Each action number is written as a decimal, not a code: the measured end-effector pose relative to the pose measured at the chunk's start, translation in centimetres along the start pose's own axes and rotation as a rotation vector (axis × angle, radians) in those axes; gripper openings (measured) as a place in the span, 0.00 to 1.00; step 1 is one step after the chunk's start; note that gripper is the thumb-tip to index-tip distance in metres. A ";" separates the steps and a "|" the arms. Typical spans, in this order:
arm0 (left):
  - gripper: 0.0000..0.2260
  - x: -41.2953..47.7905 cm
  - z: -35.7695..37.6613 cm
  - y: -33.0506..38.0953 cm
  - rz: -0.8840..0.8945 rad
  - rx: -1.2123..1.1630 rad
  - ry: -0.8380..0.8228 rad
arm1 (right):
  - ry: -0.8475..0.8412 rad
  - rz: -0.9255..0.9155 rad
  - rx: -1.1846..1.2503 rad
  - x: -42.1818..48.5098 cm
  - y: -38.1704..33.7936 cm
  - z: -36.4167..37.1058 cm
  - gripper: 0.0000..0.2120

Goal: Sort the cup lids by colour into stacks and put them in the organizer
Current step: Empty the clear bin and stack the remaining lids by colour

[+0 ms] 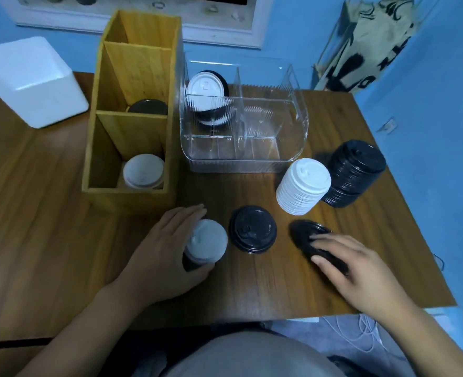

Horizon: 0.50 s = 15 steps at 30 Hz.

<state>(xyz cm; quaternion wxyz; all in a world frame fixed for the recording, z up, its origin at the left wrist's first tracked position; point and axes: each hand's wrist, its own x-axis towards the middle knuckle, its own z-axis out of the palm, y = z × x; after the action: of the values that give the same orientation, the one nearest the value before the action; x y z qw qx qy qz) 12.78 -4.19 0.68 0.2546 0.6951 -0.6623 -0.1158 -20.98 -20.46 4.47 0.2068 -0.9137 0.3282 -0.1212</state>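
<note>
White-topped lid stack [207,240] stands near the table's [61,240] front edge, gripped by our curled left hand [167,251]; our right hand [361,270] presses straight fingers [331,240] on a black lid [301,232] further right.

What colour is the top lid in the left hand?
The top lid is white; head view.

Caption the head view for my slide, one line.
Left hand grips a white-topped lid stack, right hand touches a loose black lid; white stack and black stack stand beside the clear organizer.
</note>
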 end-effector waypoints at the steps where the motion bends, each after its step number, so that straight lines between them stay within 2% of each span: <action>1: 0.43 0.4 0.0 0.3 0.008 0.003 -0.010 | 0.036 0.018 0.050 0.1 -0.4 -0.5 0.11; 3: 0.42 1.2 0.2 0.9 0.026 0.005 -0.027 | 0.054 0.065 0.183 0.5 -1.2 -1.5 0.10; 6: 0.42 2.5 0.8 2.0 0.047 0.031 -0.046 | -0.045 0.084 0.334 1.7 -1.4 -2.3 0.13; 10: 0.42 3.8 1.5 3.3 0.040 0.105 -0.066 | -0.215 0.069 0.252 3.9 -0.3 -1.1 0.12; 15: 0.42 4.6 2.0 4.0 0.032 0.152 -0.065 | -0.153 0.044 0.177 4.6 0.1 0.8 0.16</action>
<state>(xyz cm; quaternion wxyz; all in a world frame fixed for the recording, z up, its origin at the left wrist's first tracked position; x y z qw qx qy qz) 8.82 -9.03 1.84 0.1813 0.6974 -0.6883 -0.0839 -17.29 -23.24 4.12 0.3137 -0.8910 0.3195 -0.0749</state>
